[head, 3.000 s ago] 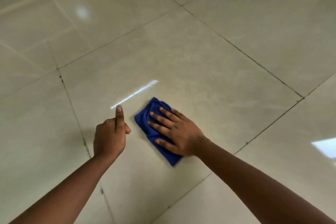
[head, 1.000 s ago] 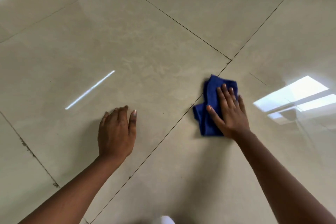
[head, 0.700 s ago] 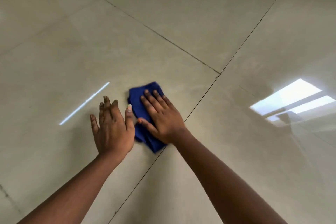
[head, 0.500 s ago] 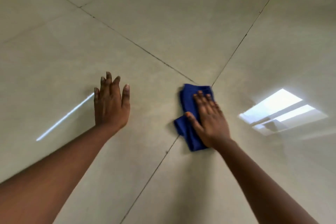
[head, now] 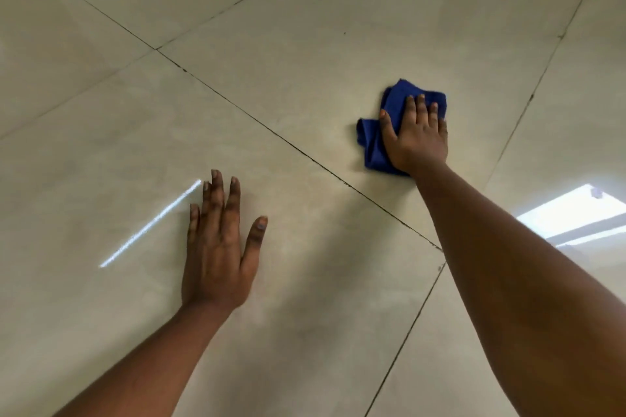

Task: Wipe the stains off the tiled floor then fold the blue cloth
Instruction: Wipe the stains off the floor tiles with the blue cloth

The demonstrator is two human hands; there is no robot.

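Far out, right hand (head: 415,139) flat on bunched cloth (head: 374,142), fingers straight, pressing it to floor (head: 305,54). Well apart from grout lines (head: 237,110) on all sides, bare tile all round. Nearer, left hand (head: 218,247) spread flat on tile, holding nothing (thumb splayed). Cloth's right part hidden under palm; stains hard to make out through glare. Forearms cut off at bottom edge.

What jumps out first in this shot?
The blue cloth, bunched on the pale tiled floor at upper right, pressed flat under the right hand. Next, the left hand, spread flat on the tile at lower centre, apart from the cloth. Bright window glare sits at the right edge.
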